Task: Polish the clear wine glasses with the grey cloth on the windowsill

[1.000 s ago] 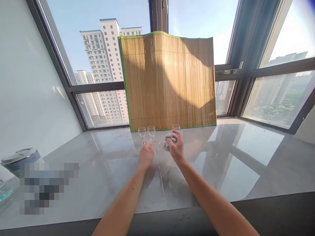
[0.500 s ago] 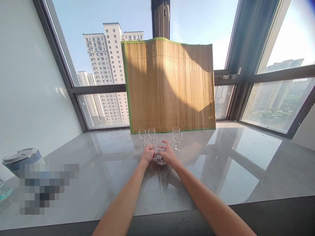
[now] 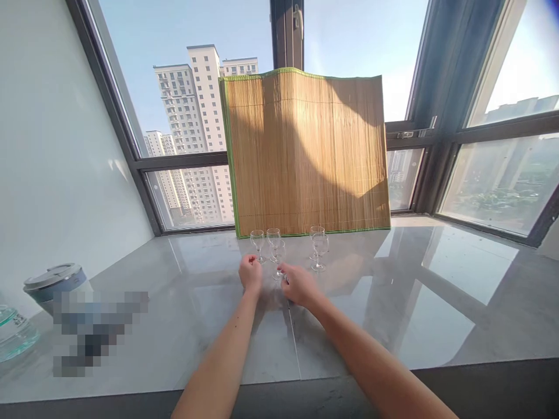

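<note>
My right hand (image 3: 299, 284) reaches in from the right, its fingers closed at the foot of the nearest small stemmed glass (image 3: 278, 251), which stands upright. Just left of that glass, my left hand (image 3: 250, 273) is curled into a loose fist; whatever may be inside it is hidden. Behind the hands two more stemmed glasses stand close together, a left one (image 3: 257, 237) and a middle one (image 3: 273, 235). To the right a further pair, a front glass (image 3: 320, 247) and a rear glass (image 3: 316, 231), overlap in view. No crumpled cloth shows now.
A bamboo mat (image 3: 305, 157) with green edging leans upright against the window behind the glasses. At left on the grey glossy counter (image 3: 183, 331) are a lidded cup (image 3: 65, 285), a clear bottle (image 3: 16, 334) and a blurred-out patch. The counter's front edge lies below my forearms.
The crumpled whitish cloth between my hands has gone from sight. My left hand has moved left, off the nearest glass; my right hand has come to that glass's foot. The view has shifted slightly.
</note>
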`<action>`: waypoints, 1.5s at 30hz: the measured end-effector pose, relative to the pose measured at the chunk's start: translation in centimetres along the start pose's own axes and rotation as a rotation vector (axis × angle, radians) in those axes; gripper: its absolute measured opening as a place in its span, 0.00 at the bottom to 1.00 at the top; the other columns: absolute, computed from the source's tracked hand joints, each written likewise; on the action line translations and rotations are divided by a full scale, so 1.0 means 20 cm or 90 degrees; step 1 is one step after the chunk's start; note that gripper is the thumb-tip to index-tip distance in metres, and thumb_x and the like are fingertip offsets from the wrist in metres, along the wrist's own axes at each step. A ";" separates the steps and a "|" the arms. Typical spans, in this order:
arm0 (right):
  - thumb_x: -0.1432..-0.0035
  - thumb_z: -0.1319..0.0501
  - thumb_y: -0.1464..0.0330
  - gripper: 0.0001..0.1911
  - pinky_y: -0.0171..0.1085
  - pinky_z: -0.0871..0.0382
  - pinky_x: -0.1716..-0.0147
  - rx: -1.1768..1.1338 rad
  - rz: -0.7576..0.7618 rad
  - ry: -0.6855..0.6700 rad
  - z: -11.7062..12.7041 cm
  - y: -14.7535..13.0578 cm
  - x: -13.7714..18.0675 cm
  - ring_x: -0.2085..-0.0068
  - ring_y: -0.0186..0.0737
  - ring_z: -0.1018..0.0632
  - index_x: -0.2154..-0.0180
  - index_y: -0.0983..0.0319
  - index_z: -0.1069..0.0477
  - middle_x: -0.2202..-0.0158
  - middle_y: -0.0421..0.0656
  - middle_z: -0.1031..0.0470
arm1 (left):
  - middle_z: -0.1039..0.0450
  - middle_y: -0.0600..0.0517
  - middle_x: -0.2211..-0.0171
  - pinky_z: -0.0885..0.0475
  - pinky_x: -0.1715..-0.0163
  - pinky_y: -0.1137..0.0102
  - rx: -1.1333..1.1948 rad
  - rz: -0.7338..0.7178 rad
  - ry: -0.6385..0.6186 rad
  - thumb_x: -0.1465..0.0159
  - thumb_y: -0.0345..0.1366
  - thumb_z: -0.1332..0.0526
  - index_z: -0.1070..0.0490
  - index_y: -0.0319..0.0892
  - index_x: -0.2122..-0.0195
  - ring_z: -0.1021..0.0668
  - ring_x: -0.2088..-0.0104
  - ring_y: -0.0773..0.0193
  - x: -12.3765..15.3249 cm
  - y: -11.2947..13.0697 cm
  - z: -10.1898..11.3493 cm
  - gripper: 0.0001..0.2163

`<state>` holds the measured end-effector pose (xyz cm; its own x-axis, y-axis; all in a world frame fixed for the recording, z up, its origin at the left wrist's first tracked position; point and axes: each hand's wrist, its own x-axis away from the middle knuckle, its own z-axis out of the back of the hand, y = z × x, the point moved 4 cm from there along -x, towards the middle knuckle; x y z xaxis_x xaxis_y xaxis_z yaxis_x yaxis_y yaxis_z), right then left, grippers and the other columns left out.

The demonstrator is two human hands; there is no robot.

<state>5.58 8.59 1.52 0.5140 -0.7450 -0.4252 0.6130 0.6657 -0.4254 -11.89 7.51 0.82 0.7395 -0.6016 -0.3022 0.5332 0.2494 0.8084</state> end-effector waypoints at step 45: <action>0.45 0.46 0.73 0.13 0.41 0.33 0.63 0.207 -0.164 -0.118 -0.04 0.24 -0.17 0.56 0.50 0.24 0.60 0.63 0.25 0.57 0.52 0.25 | 0.28 0.43 0.56 0.43 0.46 0.49 -0.265 -0.045 -0.090 0.39 0.40 0.46 0.27 0.44 0.70 0.31 0.47 0.45 0.03 0.01 -0.03 0.10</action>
<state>6.34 14.35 0.17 0.4010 -0.8991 -0.1753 0.8762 0.4323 -0.2131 -11.19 7.67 0.51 0.6479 -0.7182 -0.2539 0.7214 0.4714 0.5073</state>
